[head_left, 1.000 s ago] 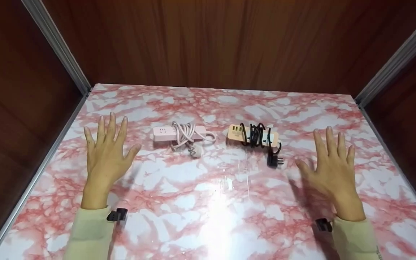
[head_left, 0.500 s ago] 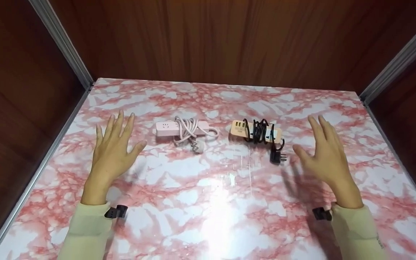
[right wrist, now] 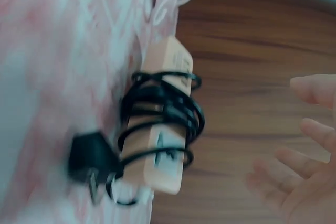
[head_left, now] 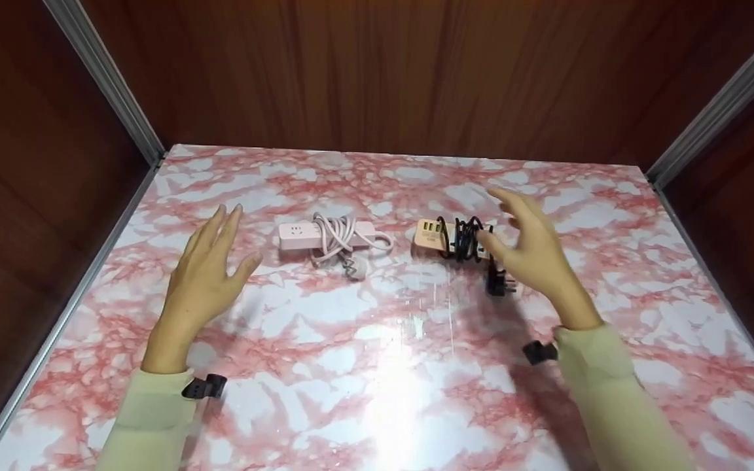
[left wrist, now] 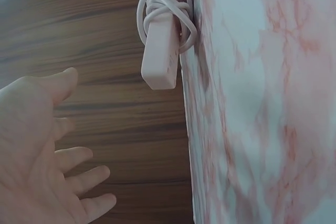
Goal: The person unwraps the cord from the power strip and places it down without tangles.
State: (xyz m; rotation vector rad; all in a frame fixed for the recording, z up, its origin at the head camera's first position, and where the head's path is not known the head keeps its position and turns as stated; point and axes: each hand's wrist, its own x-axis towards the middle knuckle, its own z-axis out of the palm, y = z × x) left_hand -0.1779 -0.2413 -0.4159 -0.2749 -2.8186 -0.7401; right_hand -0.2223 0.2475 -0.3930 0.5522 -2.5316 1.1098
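A pink power strip [head_left: 298, 237] lies left of centre on the table, its pale cord wound round its middle and its plug [head_left: 355, 269] in front. To its right is an orange power strip [head_left: 429, 237], wrapped in black cord, with a black plug [head_left: 497, 284] at its near right end. My right hand [head_left: 534, 252] hovers at that strip's right end, fingers parted and slightly bent, covering part of it in the head view. The right wrist view has the strip [right wrist: 152, 171] apart from the fingers. My left hand [head_left: 203, 281] is held left of the pink strip, fingers extended, holding nothing.
The table [head_left: 324, 392] has a red and white marbled top. Dark wood panels [head_left: 377, 78] stand behind and at both sides, with metal posts [head_left: 108, 85] at the corners. A black wrist mount [head_left: 205, 386] sits on each sleeve.
My right hand has moved left from the table's right side to the orange strip, its fingers bending a little. My left hand has turned slightly, its fingers closer together. Both strips stay put.
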